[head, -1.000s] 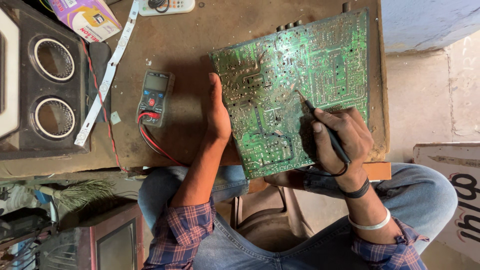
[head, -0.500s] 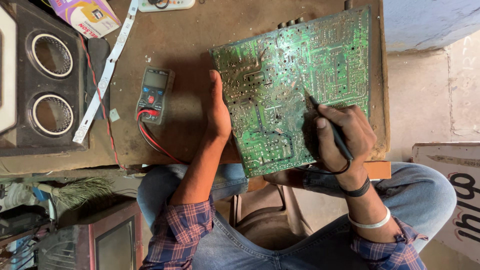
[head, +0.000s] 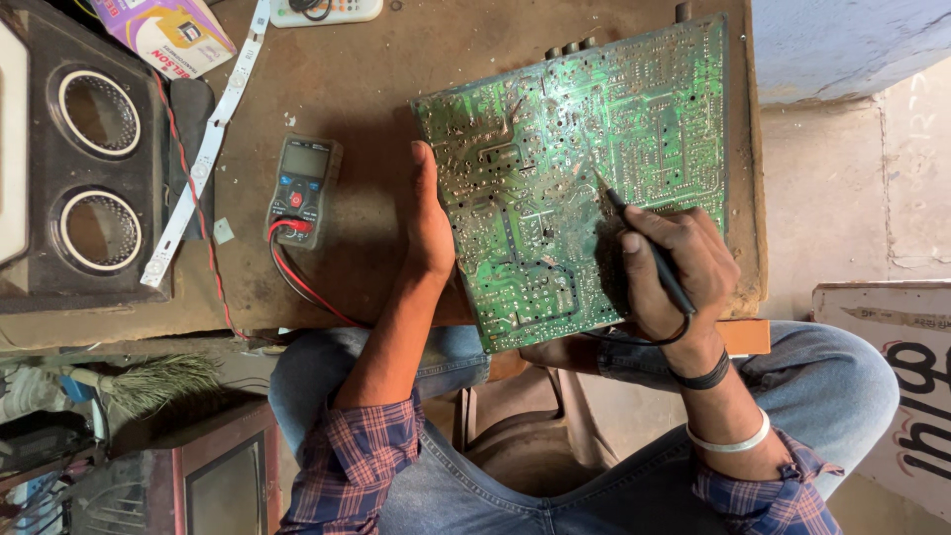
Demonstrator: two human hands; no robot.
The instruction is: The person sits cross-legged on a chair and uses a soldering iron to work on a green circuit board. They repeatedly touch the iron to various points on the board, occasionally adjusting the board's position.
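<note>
Head view: I am looking down at a green circuit board (head: 584, 178) lying solder side up on the right part of the brown table (head: 376, 89). My left hand (head: 431, 223) is bracing the board's left edge, fingers flat against it, not closed around anything. My right hand (head: 674, 267) is gripping a black probe (head: 644, 248) like a pen, its tip touching the board near the middle. I am judging the board stiff, light and fragile; hold it by the edges only. A multimeter (head: 302, 188) is lying left of it.
</note>
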